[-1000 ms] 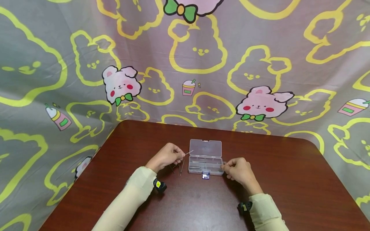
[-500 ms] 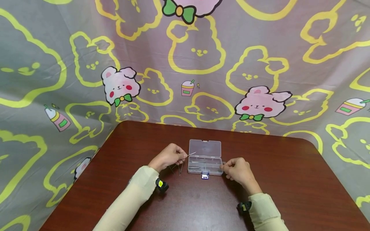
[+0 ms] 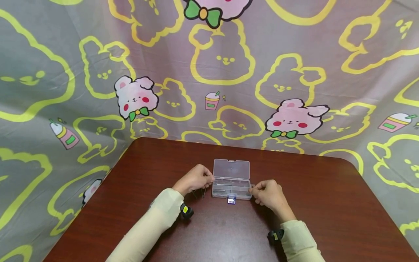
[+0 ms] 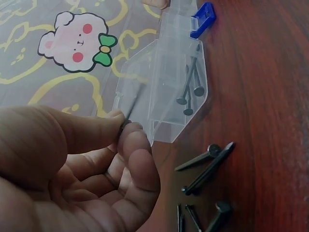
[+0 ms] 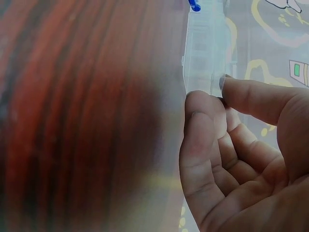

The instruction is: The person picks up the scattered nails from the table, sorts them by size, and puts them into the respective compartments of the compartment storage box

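A clear plastic storage box (image 3: pixel 240 189) lies on the table, its lid (image 3: pixel 231 169) tipped back and a blue latch (image 3: pixel 231 200) at the front. Between thumb and forefinger my left hand (image 3: pixel 195 179) pinches a nail (image 4: pixel 132 104) by its head end, the shank pointing over the box's left end. In the left wrist view, several nails (image 4: pixel 188 82) lie inside the box. My right hand (image 3: pixel 271 195) grips the box's right end with thumb and fingers; the right wrist view shows the box end (image 5: pixel 205 72) at those fingertips.
Several loose nails (image 4: pixel 212 166) lie on the brown wooden table (image 3: pixel 209 233), left of the box and below my left hand. A patterned cloth (image 3: pixel 235 87) hangs behind the table's back edge.
My left hand has moved right with the nail, from beside the box to its left edge. The right hand stays at the box's right end.
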A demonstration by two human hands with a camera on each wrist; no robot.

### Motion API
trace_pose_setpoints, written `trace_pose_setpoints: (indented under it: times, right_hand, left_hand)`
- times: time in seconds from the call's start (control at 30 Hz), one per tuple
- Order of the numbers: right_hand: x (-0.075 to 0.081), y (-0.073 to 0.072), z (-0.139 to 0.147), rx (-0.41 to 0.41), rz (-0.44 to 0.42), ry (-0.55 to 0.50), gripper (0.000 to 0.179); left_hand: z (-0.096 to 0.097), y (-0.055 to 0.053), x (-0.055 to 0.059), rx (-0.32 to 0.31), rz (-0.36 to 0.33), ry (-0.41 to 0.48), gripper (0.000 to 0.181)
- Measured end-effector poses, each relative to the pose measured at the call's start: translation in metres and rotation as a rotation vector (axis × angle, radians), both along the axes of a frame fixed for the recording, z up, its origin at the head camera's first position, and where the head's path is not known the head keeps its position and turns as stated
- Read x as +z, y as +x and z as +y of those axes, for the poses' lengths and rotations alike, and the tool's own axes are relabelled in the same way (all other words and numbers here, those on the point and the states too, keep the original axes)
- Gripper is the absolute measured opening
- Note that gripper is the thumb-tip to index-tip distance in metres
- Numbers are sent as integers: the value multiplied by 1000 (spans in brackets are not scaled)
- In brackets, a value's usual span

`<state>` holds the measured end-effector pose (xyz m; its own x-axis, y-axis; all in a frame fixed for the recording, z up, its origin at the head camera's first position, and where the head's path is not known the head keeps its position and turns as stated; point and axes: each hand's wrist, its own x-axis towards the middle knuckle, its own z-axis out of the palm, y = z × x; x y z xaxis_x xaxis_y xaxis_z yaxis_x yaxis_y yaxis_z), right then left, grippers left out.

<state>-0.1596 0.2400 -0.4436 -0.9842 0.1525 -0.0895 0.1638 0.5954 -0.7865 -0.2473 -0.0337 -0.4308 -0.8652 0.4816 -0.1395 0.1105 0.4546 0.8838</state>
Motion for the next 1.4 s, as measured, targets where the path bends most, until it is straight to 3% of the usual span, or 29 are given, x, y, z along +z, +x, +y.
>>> trace_pose_setpoints:
  times: [0.43,0.73,1.07,1.4]
  right_hand:
    - [0,0,1,4,4,-2,18]
    - [0,0,1,2,5,-11,18]
    - [-2,0,1,-2,7,-14,17]
    - [0,0,1,1,11,-20,18]
  left_hand:
    - [6,0,5,-25,83,-74,14]
    - [15,-8,11,-66,175,-200,16]
    - [22,-9,10,-59,219,-250,20]
    - [30,-10,9,-42,220,-252,18]
